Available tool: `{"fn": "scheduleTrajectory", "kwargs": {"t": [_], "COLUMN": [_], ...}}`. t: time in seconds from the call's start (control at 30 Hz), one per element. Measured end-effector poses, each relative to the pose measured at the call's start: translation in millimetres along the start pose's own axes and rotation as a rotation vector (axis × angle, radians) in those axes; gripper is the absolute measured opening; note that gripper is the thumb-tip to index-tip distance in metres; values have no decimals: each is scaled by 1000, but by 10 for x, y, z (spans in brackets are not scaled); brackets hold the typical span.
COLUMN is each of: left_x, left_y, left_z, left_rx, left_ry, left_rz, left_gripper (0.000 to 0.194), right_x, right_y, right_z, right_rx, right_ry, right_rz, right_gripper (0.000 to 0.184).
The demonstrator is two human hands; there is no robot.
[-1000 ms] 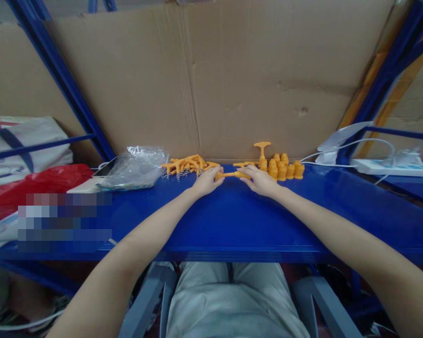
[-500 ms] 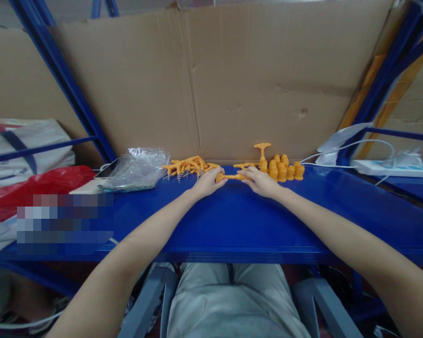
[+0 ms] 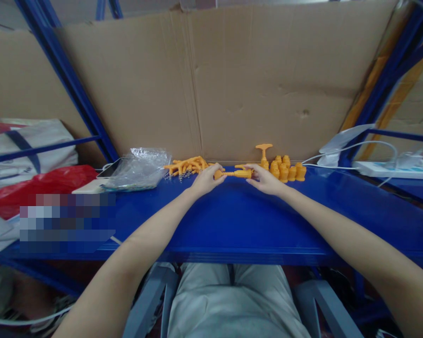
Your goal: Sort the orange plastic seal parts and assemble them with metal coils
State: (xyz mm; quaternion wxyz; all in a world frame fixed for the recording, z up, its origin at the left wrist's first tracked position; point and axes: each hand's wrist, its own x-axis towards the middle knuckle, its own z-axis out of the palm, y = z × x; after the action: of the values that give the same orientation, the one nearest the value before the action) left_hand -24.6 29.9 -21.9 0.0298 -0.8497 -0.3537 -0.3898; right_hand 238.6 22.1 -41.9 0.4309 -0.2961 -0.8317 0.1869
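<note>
- Right hand (image 3: 268,181) slid right, showing more orange stick (image 3: 242,173).
- Left hand (image 3: 205,182) pinches its left end.
- Right fingers curl by its right end; can't tell if pinching.

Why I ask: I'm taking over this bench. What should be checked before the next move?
1. Left hand holding the orange rod: ok, at the rod's left end.
2. Right hand gripping firmly: cannot tell; it is at the rod's right end.
3. T-topped orange piece upright: ok.
4. Branched orange pieces separated: not ok, heaped together.
5. Clear plastic bag apart from both hands: ok.
</note>
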Motion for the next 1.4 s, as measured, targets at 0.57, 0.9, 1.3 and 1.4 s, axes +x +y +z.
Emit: {"fn": "scheduleTrajectory", "kwargs": {"t": [0.57, 0.9, 1.3, 1.4], "left_x": [-5, -3, 12, -1], "left_y": [81, 145, 142, 152], "left_z": [10, -11, -61, -52], "left_rx": [3, 11, 0, 17], "left_ry": [59, 82, 97, 98], "left_rz": [-42, -16, -30, 3], "left_gripper": [14, 15, 16, 17], "right_x": [7, 26, 38, 27], "right_y": [-367, -500, -405, -471], "right_z": [-54, -88, -154, -133], "right_rx": [290, 290, 199, 183], "right_ry": [-70, 11, 63, 32], "right_rz": [426, 461, 251, 348], "right_gripper": [44, 49, 53, 52]}}
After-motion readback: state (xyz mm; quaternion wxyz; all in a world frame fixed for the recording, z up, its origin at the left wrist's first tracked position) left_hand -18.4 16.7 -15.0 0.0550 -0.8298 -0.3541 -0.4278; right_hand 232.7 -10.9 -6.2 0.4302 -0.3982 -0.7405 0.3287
